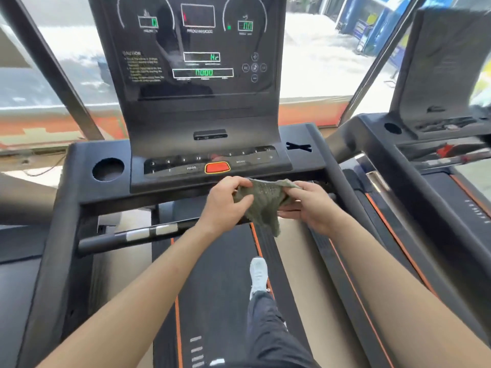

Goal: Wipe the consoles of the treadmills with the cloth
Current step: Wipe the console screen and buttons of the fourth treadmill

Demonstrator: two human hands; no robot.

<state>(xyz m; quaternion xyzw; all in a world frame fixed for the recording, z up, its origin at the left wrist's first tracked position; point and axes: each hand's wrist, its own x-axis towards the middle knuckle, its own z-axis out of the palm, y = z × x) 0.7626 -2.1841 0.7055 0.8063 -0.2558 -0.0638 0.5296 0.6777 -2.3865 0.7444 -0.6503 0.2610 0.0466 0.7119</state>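
A: You've got the cloth [261, 203] up in the air between your two hands, just below the front edge of the near treadmill's console [191, 75] and above the belt [212, 274].

B: Yes, and you can see it well there. It's olive-grey with a rough, nubbly weave. It's bunched and creased along the top where you hold it, and one loose corner hangs down towards the belt.

A: Your left hand [225, 201] pinches its left edge, with the thumb and curled fingers closed on the fabric.

B: Your right hand [316, 205] grips the right edge, thumb on top and fingers lying under the cloth.

A: The cloth isn't touching the console. The console is a dark, glossy panel with green digits lit, and below them a row of number keys and a red button [217, 167] just above your left hand.

B: There's a round cup holder [108, 170] at the console's left end. You have a second console [446, 70] to your right, but it's blurred. Your white shoe [258, 274] is on the belt.
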